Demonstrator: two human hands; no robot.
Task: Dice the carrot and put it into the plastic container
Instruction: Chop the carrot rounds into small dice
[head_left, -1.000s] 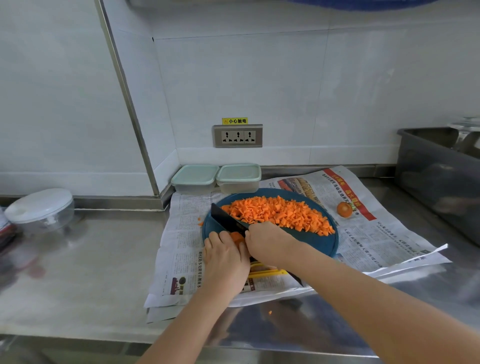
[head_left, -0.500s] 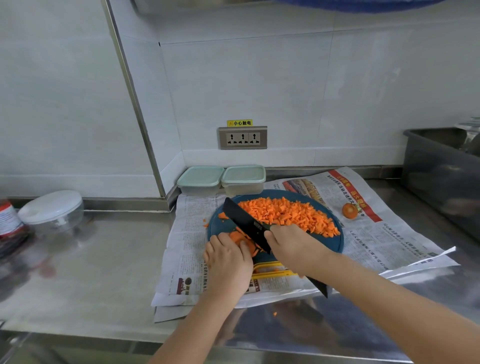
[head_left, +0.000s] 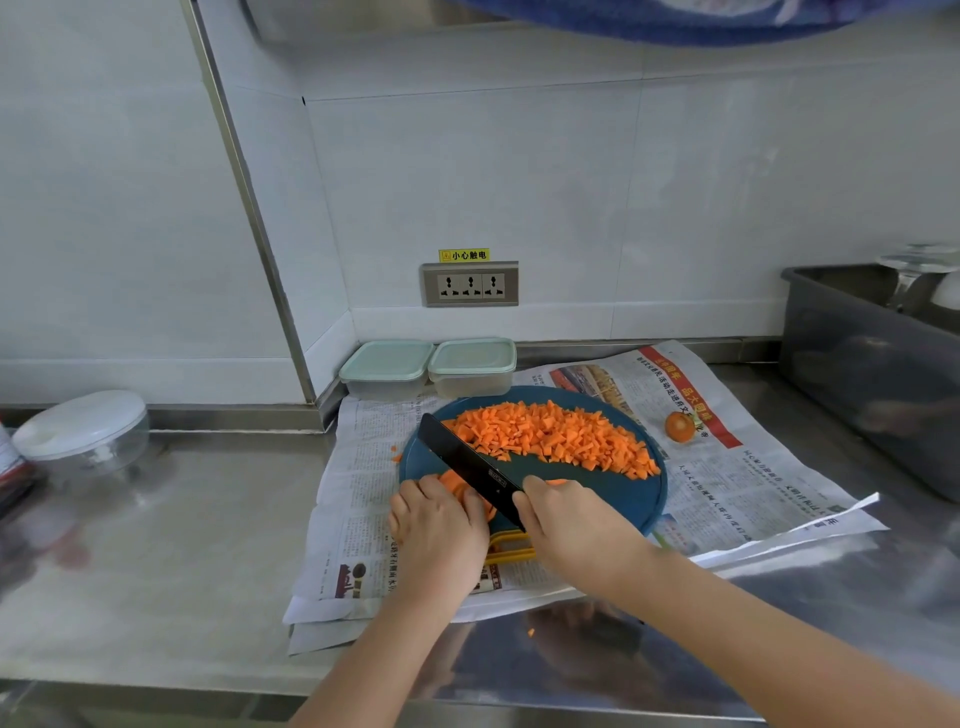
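A round dark blue cutting board (head_left: 631, 501) lies on newspaper and carries a long heap of diced carrot (head_left: 550, 436) along its far side. My right hand (head_left: 571, 525) grips the handle of a black knife (head_left: 470, 462), whose blade points away to the left. My left hand (head_left: 436, 525) holds down a few carrot slices (head_left: 452, 480) at the board's near left, right beside the blade. Two lidded plastic containers (head_left: 387, 368) (head_left: 472, 366) stand side by side against the wall behind the board.
A carrot end (head_left: 679, 427) lies on the newspaper (head_left: 737, 483) right of the board. A clear bowl with a white lid (head_left: 83, 431) stands at the left of the steel counter. A grey tub (head_left: 872, 374) stands at the right. A wall socket (head_left: 470, 284) sits above the containers.
The knife blade has lifted from low and flat on the board to a raised slant beside the slices. My left hand stays on the carrot slices. The camera has shifted slightly.
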